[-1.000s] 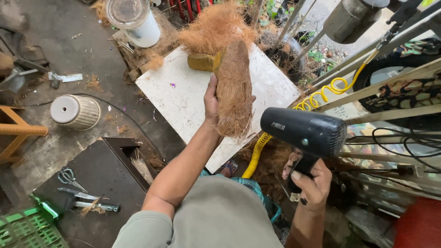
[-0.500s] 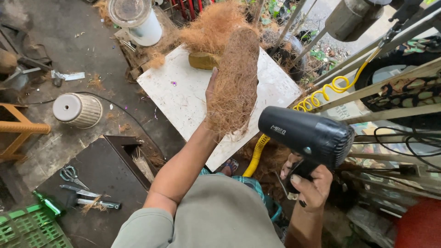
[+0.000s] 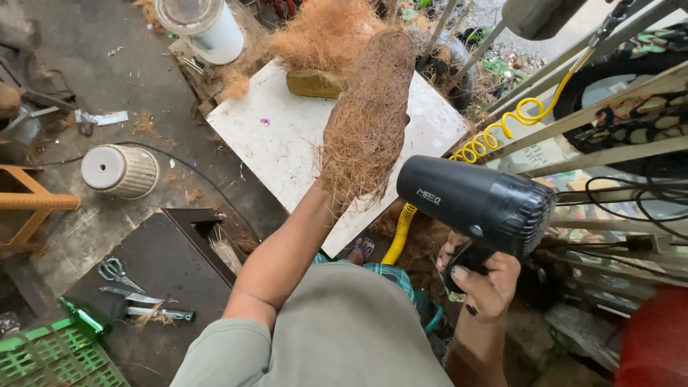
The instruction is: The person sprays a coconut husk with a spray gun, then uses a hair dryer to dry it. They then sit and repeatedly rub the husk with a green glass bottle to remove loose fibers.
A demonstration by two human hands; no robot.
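One person, seen from above, works with two hands. The left hand (image 3: 335, 127) is raised over the one white board (image 3: 287, 136) and grasps one long bundle of brown fibre (image 3: 369, 115), held upright; the bundle hides most of the fingers, and only the edge of the hand shows at its left side. The right hand (image 3: 481, 281) is clenched around the handle of one black hair dryer (image 3: 473, 203), whose nozzle points left toward the lower end of the bundle, near it but apart from it.

On the white board lie one heap of loose fibre (image 3: 322, 32) and, under it, one yellowish block (image 3: 313, 82). Beyond the board's far left corner stands one white container (image 3: 204, 25) with a clear lid. One yellow coiled hose (image 3: 494, 132) runs from the upper right down past the board's near edge.

On the floor to the left lies one pale ribbed pot (image 3: 120, 170), on its side. Below it is one dark table (image 3: 154, 272) carrying one pair of scissors (image 3: 115, 271) and two further metal hand tools, too small to tell apart. One green crate (image 3: 50, 355) shows at the lower left corner, and part of one orange stool (image 3: 32, 208) at the left edge. One red object, blurred, fills the lower right corner. One sandalled foot (image 3: 362, 249) shows under the board's near edge.
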